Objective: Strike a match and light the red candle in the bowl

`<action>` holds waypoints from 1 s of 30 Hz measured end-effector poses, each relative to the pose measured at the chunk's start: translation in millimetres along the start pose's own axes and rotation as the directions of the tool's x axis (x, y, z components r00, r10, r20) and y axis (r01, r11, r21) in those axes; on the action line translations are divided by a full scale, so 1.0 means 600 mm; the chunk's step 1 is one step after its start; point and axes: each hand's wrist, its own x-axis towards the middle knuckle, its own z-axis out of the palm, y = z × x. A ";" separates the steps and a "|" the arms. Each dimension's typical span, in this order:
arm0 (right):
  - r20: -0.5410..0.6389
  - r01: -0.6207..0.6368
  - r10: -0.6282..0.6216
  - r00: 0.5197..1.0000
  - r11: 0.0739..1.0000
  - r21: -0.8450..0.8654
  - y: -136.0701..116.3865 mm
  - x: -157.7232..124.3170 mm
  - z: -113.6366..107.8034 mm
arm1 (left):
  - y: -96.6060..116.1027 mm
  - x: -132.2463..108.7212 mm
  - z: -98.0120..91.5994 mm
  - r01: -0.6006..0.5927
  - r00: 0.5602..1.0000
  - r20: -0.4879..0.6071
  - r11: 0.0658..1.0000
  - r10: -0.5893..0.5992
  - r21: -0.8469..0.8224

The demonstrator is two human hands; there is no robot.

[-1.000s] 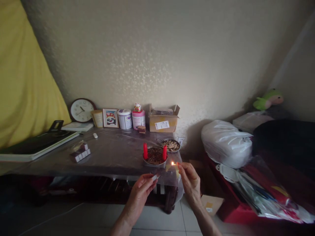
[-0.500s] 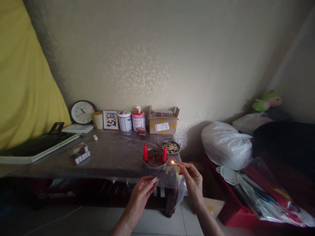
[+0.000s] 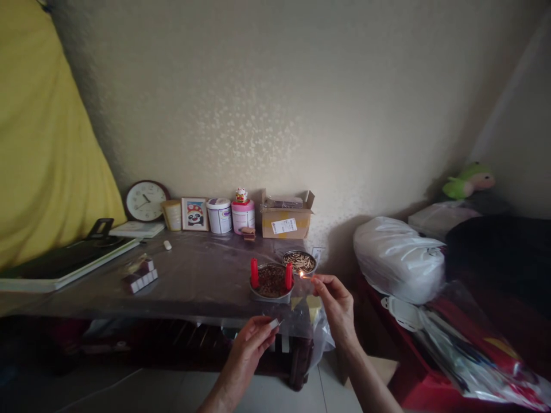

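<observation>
A burning match [image 3: 306,277] is pinched between thumb and finger of my right hand [image 3: 334,304], its flame pointing left. Just left of the flame, a red candle [image 3: 288,276] stands upright in a round metal bowl [image 3: 271,296] of dark grains. A second red candle [image 3: 255,273] stands at the bowl's left side; I see no flame on either. My left hand [image 3: 252,344], lower and in front of the table edge, is closed on a small matchbox [image 3: 274,324], mostly hidden by the fingers. Behind the bowl sits a round tin of matchsticks [image 3: 300,261].
Stacked matchboxes [image 3: 142,276] lie on the left of the plastic-covered table [image 3: 193,287]. A clock [image 3: 147,201], a framed picture [image 3: 195,214], canisters [image 3: 220,216] and a cardboard box [image 3: 286,222] line the wall. White bags [image 3: 398,258] lie to the right.
My right hand has risen slightly with the lit match, bringing the flame nearer the right candle's height. The left hand keeps its hold and sits slightly lower in view.
</observation>
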 end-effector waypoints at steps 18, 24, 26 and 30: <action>0.025 -0.081 0.078 0.997 0.984 0.161 0.013 0.053 0.025 | -0.002 0.001 0.001 0.013 1.000 -0.008 0.999 -0.012 0.037; 0.025 -0.118 0.116 0.993 0.976 0.183 0.026 0.058 0.033 | -0.005 0.001 -0.003 0.004 1.000 -0.017 0.999 -0.003 0.035; 0.027 -0.126 0.123 0.992 0.975 0.181 0.030 0.057 0.035 | -0.005 0.001 -0.003 0.005 1.000 -0.018 0.999 -0.004 0.033; 0.020 -0.131 0.129 0.991 0.977 0.171 0.034 0.056 0.039 | -0.007 0.002 -0.005 0.023 1.000 -0.018 0.999 -0.022 0.032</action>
